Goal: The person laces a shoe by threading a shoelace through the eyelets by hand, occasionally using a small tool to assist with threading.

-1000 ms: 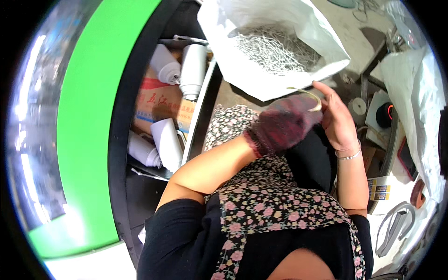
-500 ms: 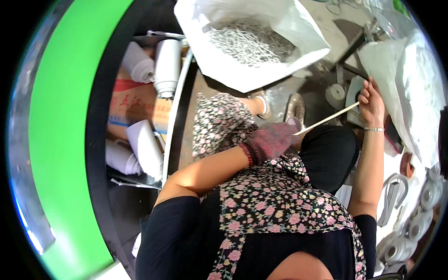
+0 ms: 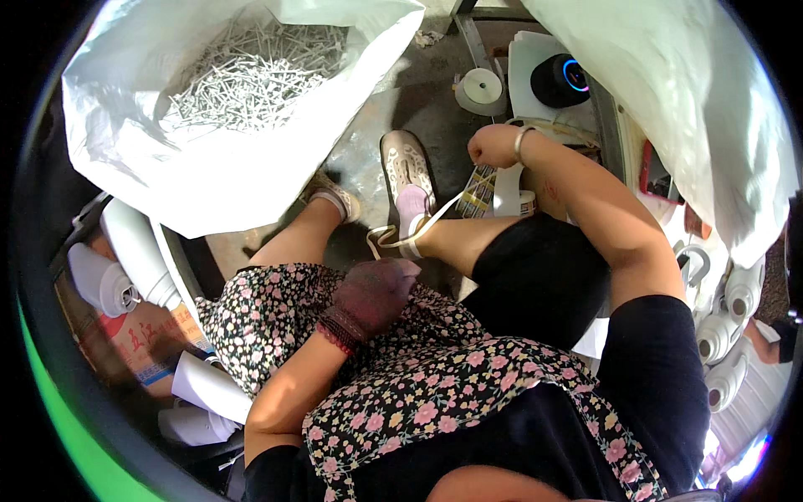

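Note:
My left hand (image 3: 372,297), in a dark red knit glove, is closed above the floral apron (image 3: 435,393) on my lap; what it holds, if anything, is hidden. My bare right hand (image 3: 493,146), a bracelet at its wrist, is raised farther off to the right with curled fingers. From just beneath it a thin cream cord (image 3: 443,212) runs down to the left, ending in slack loops over my shoe and shin, apart from the glove. Under the right hand lie a dark, yellow-patterned printed strip (image 3: 479,191) and a piece of white paper (image 3: 507,191).
A large white sack (image 3: 335,151) at the far left holds many thin grey-white sticks (image 3: 259,88). White cylinders (image 3: 138,251) lie by a cardboard box (image 3: 138,343). Far right are a white roll (image 3: 480,89), a black speaker (image 3: 556,81) and a translucent sheet (image 3: 669,109).
The view has shifted. The cord, stretched straight between both hands before, now hangs slack, its end away from the glove. My right hand has moved inward from its outstretched place.

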`<state>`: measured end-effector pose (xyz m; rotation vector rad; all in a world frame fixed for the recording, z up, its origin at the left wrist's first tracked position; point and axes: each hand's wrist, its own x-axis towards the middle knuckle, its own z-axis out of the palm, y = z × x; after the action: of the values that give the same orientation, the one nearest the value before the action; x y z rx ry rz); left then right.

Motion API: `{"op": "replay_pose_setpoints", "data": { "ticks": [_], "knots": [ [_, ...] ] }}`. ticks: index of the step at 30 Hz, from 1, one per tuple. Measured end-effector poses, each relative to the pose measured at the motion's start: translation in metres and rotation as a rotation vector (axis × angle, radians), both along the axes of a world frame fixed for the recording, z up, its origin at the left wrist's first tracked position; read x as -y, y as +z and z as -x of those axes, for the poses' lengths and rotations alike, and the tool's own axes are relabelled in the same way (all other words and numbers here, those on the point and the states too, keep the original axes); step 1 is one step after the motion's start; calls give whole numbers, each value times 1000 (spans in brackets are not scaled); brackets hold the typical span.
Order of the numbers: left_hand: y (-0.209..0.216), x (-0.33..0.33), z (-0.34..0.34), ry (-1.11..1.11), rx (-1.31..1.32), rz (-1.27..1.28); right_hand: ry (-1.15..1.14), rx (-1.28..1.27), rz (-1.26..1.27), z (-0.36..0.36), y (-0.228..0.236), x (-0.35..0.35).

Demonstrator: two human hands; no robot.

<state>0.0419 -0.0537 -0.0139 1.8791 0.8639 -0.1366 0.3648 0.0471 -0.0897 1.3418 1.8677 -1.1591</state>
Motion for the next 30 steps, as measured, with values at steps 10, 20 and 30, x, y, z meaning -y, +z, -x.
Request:
{"op": "replay_pose_setpoints", "data": {
  "ticks": [10, 20, 30],
  "knots": [
    [26, -13, -15, -142, 258, 78, -646, 208, 89, 99, -147, 28],
    [8, -7, 4, -28, 292, -57, -890, 346, 15, 119, -191, 48],
    [8, 26, 26, -190, 14, -337, -994, 197, -428, 129, -144, 41]
  ]
}}
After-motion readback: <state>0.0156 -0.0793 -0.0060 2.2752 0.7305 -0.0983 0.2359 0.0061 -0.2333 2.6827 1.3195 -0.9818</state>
